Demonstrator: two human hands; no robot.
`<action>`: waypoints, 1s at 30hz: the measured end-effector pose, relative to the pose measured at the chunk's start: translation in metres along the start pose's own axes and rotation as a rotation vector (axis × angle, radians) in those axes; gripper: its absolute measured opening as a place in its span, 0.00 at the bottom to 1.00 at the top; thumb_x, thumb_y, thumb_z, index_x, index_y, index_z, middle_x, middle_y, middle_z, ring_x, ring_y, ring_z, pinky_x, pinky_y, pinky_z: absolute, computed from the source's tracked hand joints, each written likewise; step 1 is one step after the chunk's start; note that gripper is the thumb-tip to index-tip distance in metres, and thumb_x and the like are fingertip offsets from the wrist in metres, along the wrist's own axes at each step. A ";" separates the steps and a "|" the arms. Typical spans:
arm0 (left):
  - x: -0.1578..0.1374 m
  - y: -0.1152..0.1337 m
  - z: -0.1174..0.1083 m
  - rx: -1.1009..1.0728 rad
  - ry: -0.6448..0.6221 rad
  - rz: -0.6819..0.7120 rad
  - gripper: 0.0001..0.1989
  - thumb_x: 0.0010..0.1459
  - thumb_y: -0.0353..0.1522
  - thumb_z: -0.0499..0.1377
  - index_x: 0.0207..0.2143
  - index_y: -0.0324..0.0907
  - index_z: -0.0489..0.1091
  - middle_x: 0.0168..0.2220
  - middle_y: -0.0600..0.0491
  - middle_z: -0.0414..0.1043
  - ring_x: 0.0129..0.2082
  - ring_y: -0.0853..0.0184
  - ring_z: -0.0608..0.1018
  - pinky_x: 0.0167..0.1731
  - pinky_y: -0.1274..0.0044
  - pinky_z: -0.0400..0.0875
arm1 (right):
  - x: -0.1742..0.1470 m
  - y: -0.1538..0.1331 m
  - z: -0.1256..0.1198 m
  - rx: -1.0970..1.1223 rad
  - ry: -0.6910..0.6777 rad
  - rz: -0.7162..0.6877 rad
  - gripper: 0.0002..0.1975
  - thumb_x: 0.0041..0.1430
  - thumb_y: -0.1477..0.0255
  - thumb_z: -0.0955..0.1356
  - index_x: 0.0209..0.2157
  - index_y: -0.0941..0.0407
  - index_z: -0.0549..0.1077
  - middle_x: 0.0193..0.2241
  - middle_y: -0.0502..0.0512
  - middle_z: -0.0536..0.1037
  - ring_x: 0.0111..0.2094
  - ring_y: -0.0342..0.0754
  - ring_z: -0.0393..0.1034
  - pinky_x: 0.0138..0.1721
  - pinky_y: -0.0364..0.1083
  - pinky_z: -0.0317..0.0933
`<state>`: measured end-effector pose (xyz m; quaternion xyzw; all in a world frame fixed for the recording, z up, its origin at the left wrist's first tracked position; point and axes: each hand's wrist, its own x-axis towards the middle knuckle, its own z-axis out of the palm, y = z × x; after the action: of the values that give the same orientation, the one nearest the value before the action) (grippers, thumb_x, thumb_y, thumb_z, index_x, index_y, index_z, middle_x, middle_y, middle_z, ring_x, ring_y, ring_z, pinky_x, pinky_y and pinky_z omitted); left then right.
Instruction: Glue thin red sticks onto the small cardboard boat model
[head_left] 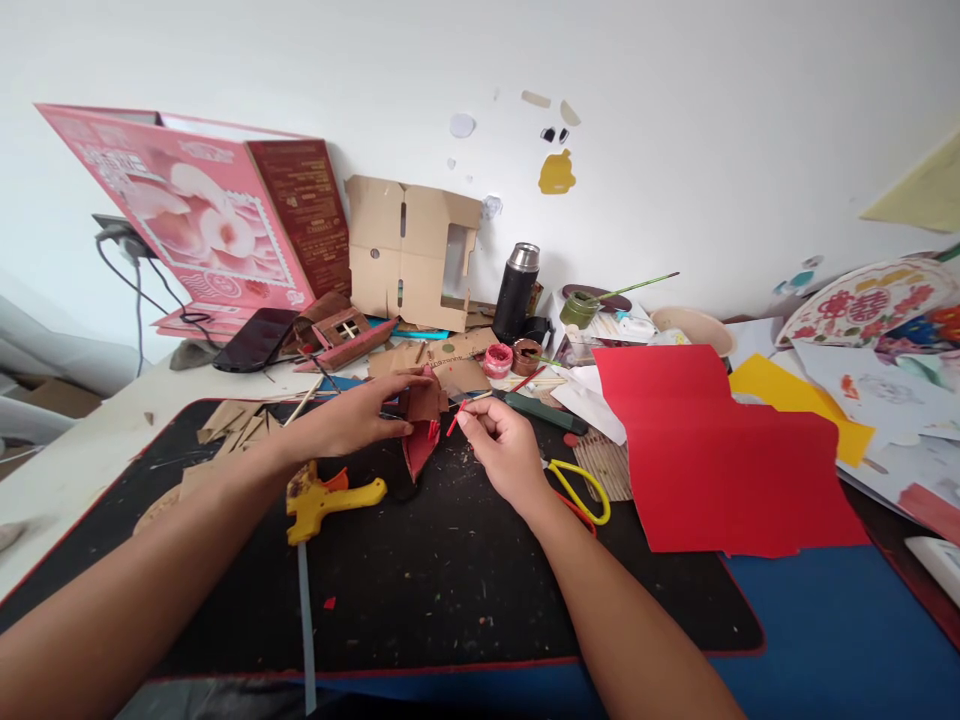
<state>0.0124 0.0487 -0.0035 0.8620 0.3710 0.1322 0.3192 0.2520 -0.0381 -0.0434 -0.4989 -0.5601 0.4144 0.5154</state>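
A black mat (480, 570) with a red edge covers much of the desk (187, 376). Near its front lies a small red scrap (329, 603), and just beyond, a yellow glue gun (330, 505) with a long pale stick reaching towards the near edge.

Past that, in the middle of the mat, is a small boat (421, 450) of reddish card. It looks partly built: the pointed hull is shaped, a brown card piece stands on it, and little red pieces sit inside the hull. How much is left to add cannot be told.

The left hand (367, 412) is curved around the boat's side, thumb and fingertips closed on it, though their pressure is unclear. The right hand (501, 440) pinches a thin red strip (456, 418) between thumb and forefinger; the strip is loose, held just beside the hull.

To the right are yellow-handled scissors (581, 495) and a large red sheet (720, 460). Farther back stand a second boat (345, 340) with a windowed cabin, paint jars (498, 361), a black flask (516, 295) and cut cardboard (420, 265) against the white wall (645, 90).
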 end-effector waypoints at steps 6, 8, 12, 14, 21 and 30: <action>0.000 -0.001 0.000 -0.023 0.007 0.002 0.37 0.61 0.39 0.64 0.71 0.51 0.62 0.74 0.48 0.63 0.73 0.51 0.66 0.72 0.56 0.59 | 0.000 -0.001 0.000 -0.006 -0.006 -0.004 0.16 0.65 0.55 0.70 0.36 0.54 0.75 0.19 0.43 0.62 0.20 0.43 0.55 0.23 0.44 0.50; 0.000 -0.001 0.000 -0.028 0.011 0.004 0.37 0.60 0.39 0.64 0.71 0.51 0.63 0.74 0.48 0.64 0.73 0.51 0.67 0.72 0.57 0.60 | 0.000 -0.001 0.000 -0.015 -0.008 -0.002 0.16 0.65 0.55 0.70 0.36 0.54 0.75 0.19 0.43 0.62 0.20 0.43 0.55 0.23 0.44 0.50; 0.001 0.000 0.001 -0.036 0.023 0.002 0.36 0.60 0.39 0.64 0.70 0.49 0.63 0.74 0.47 0.64 0.73 0.51 0.67 0.72 0.58 0.60 | 0.000 0.000 0.001 -0.012 -0.009 0.003 0.16 0.65 0.55 0.70 0.36 0.54 0.75 0.19 0.43 0.62 0.20 0.43 0.55 0.23 0.44 0.50; 0.001 0.000 0.002 -0.025 0.028 -0.001 0.37 0.60 0.39 0.63 0.70 0.49 0.63 0.74 0.47 0.63 0.73 0.50 0.66 0.72 0.57 0.60 | 0.000 0.001 0.001 -0.002 -0.010 0.007 0.16 0.65 0.55 0.70 0.37 0.54 0.75 0.19 0.43 0.62 0.20 0.43 0.55 0.23 0.44 0.50; -0.001 0.001 0.001 -0.026 0.066 0.006 0.39 0.60 0.45 0.65 0.71 0.50 0.63 0.74 0.46 0.63 0.74 0.50 0.65 0.73 0.56 0.58 | -0.001 0.002 0.001 -0.020 -0.005 0.001 0.16 0.65 0.55 0.70 0.37 0.54 0.76 0.19 0.43 0.62 0.21 0.44 0.55 0.24 0.44 0.50; -0.013 0.038 0.004 0.140 0.309 0.005 0.16 0.65 0.48 0.63 0.42 0.47 0.80 0.43 0.48 0.79 0.50 0.52 0.78 0.55 0.61 0.74 | -0.002 -0.004 0.006 -0.047 0.006 -0.041 0.15 0.65 0.57 0.70 0.36 0.54 0.76 0.20 0.44 0.62 0.22 0.44 0.55 0.25 0.44 0.51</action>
<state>0.0266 0.0181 0.0178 0.8525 0.4216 0.2378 0.1973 0.2454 -0.0400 -0.0403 -0.5004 -0.5783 0.3888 0.5138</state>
